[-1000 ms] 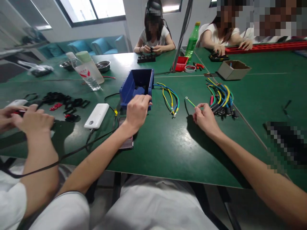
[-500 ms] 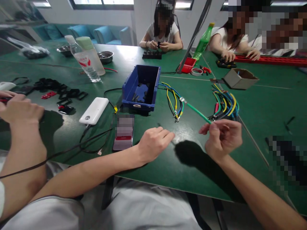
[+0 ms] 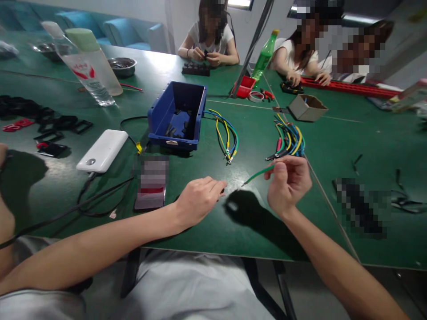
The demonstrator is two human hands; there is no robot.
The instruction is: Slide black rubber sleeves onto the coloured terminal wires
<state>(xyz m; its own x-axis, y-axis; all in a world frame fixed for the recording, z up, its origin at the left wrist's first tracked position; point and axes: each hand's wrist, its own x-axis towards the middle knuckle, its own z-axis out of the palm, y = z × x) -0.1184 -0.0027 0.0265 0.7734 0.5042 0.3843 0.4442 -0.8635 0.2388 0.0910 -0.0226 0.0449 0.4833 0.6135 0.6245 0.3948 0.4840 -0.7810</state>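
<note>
My right hand (image 3: pixel 289 184) is closed in a pinch on a green wire (image 3: pixel 259 173). The wire's dark-tipped free end points left, toward my other hand, with a gap between. My left hand (image 3: pixel 200 198) rests low over the table, fingers pressed together on a small black piece (image 3: pixel 223 190) that barely shows at the fingertips. Just beyond my right hand lies a bundle of yellow, blue, green and black wires (image 3: pixel 292 138). A smaller group of wires with metal ring ends (image 3: pixel 228 135) lies beside the blue bin (image 3: pixel 173 144), which holds several small black pieces (image 3: pixel 178 126).
A phone (image 3: pixel 151 184) and a white power bank (image 3: pixel 102 151) with a black cable lie left. Bottles (image 3: pixel 95 66) and black frames (image 3: pixel 50 122) are farther left. A cardboard box (image 3: pixel 307 108) stands beyond the bundle. A neighbour's arm (image 3: pixel 5 213) shows at left; co-workers sit opposite.
The green wire has swung from pointing away across the table to pointing left, toward my left hand. The view has shifted right. A black piece now shows at my left fingertips.
</note>
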